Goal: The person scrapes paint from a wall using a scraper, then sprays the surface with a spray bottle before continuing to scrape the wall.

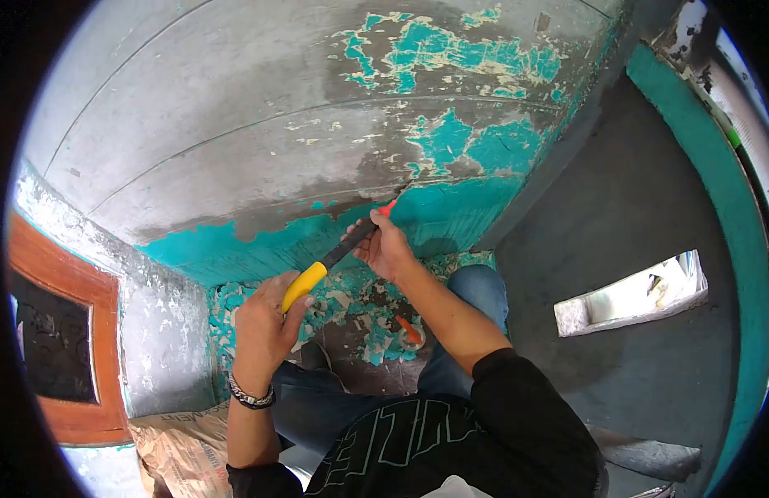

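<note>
Both hands are closed on one long scraper (pixel 339 254) with a yellow and black handle. My left hand (pixel 265 319) wraps the yellow end of the handle, a chain bracelet around its wrist. Farther up, my right hand (pixel 387 247) grips the black part close to the red-orange head. The scraper's thin tip reaches the wall (pixel 202 108) at the upper edge of a band of turquoise paint (pixel 451 207); whether it touches is too small to tell. Above it, the wall is bare grey with several peeling turquoise patches (pixel 476 54).
Turquoise paint flakes (pixel 243 311) litter the floor between and beside my legs. Among them lies an orange-handled tool (pixel 411 330). A brown paper sack (pixel 181 444) stands at lower left by a wooden-framed window or door (pixel 109 349). On the right, a dark wall (pixel 625 216) has a small opening (pixel 642 295).
</note>
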{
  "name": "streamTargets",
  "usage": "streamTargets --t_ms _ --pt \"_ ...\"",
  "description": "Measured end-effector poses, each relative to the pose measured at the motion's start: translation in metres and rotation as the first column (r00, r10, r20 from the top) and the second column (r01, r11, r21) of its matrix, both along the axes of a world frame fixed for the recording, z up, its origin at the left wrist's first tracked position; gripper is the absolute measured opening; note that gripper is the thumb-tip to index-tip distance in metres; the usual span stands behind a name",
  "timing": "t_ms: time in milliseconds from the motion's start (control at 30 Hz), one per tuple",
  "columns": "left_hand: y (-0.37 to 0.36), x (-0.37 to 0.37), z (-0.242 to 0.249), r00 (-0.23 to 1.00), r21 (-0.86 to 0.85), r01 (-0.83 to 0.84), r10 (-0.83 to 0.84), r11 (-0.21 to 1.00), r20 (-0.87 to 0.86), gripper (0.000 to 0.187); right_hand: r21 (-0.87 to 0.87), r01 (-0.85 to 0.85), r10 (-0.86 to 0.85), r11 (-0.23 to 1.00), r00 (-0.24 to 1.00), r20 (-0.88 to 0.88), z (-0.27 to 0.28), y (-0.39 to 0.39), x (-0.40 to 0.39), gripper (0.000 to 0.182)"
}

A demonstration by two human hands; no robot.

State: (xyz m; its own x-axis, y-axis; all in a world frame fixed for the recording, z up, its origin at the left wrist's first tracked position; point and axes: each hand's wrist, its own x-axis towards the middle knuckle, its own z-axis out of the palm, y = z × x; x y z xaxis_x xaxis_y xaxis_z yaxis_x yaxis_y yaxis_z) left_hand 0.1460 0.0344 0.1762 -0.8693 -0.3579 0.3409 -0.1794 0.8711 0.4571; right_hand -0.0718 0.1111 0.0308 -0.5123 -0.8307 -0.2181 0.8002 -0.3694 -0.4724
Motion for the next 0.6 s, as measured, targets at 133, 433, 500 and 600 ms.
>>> streamTargets --t_ms 133,433,500,600 --pt "0.007 -0.009 0.011 0.999 -0.06 -0.021 0.024 0.998 0.049 0.027 -0.03 0.024 -0.023 0.999 0.999 0.04 0.005 0.002 0.0 0.034" --pt "0.025 -0.045 0.057 0.994 -0.245 0.021 0.005 0.969 0.106 0.026 -0.101 0.111 -0.095 0.989 0.984 0.149 0.011 0.002 -0.01 0.03" --pt "0.026 -0.059 0.064 0.992 -0.284 0.042 -0.006 0.958 0.126 0.026 -0.122 0.168 -0.142 0.978 0.97 0.2 0.007 0.001 -0.015 0.031" --pt "0.028 -0.084 0.053 0.987 -0.327 0.122 -0.078 0.937 0.144 0.026 -0.027 0.252 -0.239 0.967 0.941 0.241 0.001 0.009 -0.024 0.028"
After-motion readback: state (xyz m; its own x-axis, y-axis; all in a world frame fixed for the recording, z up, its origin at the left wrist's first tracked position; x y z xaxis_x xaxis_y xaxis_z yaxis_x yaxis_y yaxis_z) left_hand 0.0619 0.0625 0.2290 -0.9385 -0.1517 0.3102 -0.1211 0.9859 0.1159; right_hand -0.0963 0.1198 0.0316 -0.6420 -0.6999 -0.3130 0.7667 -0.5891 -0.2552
